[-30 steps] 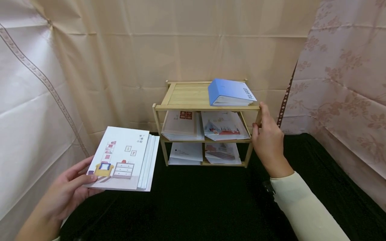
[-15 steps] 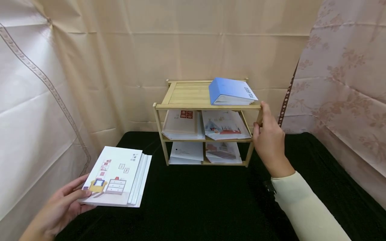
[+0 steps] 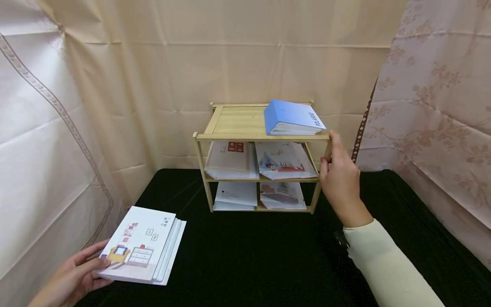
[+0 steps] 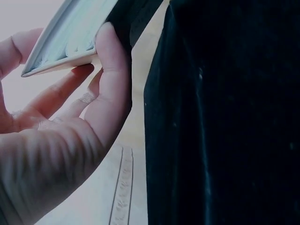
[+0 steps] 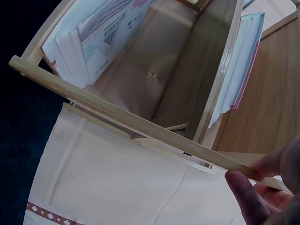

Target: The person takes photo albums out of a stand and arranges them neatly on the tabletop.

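Observation:
My left hand [image 3: 78, 273] pinches the lower left corner of a white photo album [image 3: 134, 245], thumb on top and fingers beneath. Its cover shows a yellow armchair and a chest of drawers; its page edges face right. The left wrist view shows this album [image 4: 77, 35] from the side between thumb and fingers. With my right hand [image 3: 341, 183] I hold the upper right front post of a small wooden shelf [image 3: 234, 121]. In the right wrist view, thumb and fingers close around the wooden rail [image 5: 140, 124] of that shelf.
A blue album marked POLAROID [image 3: 293, 117] lies on the shelf's top right. Two white albums, one with red characters [image 3: 230, 160] and one with a tent [image 3: 285, 160], fill the middle tier. More albums [image 3: 235, 196] lie below. Dark cloth [image 3: 238, 256] covers the table; curtains surround it.
My left hand has moved down and slightly left with the white photo album, bringing it lower over the dark cloth. The right hand stays on the shelf post.

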`<state>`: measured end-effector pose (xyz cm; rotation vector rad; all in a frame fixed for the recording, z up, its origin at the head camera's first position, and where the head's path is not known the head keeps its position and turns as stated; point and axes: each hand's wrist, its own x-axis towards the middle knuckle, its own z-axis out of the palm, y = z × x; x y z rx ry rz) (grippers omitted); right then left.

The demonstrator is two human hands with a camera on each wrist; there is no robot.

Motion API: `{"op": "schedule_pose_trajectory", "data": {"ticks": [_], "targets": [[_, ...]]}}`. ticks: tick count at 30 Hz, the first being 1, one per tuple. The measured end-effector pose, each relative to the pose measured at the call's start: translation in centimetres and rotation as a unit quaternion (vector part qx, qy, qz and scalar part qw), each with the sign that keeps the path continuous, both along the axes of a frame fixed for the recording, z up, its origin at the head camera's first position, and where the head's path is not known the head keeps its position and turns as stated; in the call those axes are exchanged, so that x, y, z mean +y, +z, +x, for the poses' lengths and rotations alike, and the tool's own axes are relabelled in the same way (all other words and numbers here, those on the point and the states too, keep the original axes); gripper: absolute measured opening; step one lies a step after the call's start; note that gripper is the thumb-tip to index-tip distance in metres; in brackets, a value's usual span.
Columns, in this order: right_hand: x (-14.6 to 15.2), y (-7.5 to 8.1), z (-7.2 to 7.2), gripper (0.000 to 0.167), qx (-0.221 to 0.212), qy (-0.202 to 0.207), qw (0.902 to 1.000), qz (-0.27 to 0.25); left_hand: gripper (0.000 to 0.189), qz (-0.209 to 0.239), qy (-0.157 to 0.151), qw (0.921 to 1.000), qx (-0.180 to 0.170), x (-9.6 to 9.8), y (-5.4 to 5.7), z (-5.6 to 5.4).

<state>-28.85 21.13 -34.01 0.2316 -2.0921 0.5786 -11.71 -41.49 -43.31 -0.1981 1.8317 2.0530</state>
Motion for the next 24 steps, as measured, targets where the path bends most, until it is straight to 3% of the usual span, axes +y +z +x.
{"op": "schedule_pose_trajectory", "data": {"ticks": [4, 9, 12, 16, 18, 20, 24], "targets": [[0.0, -0.1, 0.0, 0.078, 0.0, 0.001, 1.0, 0.0, 0.048, -0.026, 0.019, 0.9991, -0.028, -0.5, -0.5, 0.0], [-0.1, -0.2, 0.0, 0.079, 0.0, -0.001, 1.0, 0.003, 0.044, -0.026, 0.019, 0.9984, -0.046, -1.3, -1.3, -0.1], [0.0, -0.1, 0.0, 0.078, 0.0, -0.001, 1.0, 0.005, 0.048, -0.077, 0.041, 0.995, -0.048, -1.0, -1.4, -0.3], [0.0, 0.0, 0.0, 0.077, 0.0, 0.0, 1.0, 0.004, 0.08, -0.203, 0.058, 0.9761, -0.05, 0.6, -1.0, -0.8], [0.0, 0.0, 0.0, 0.078, 0.0, -0.001, 1.0, 0.002, 0.08, -0.253, 0.049, 0.9652, -0.045, 1.4, -0.7, -0.9], [0.0, -0.1, 0.0, 0.079, 0.0, 0.0, 1.0, 0.001, 0.078, -0.283, 0.037, 0.9578, -0.037, 1.8, -0.6, -0.9], [0.0, -0.2, -0.1, 0.08, 0.001, 0.002, 1.0, 0.002, 0.076, -0.304, 0.027, 0.9518, -0.028, 2.2, -0.3, -0.7]]}}
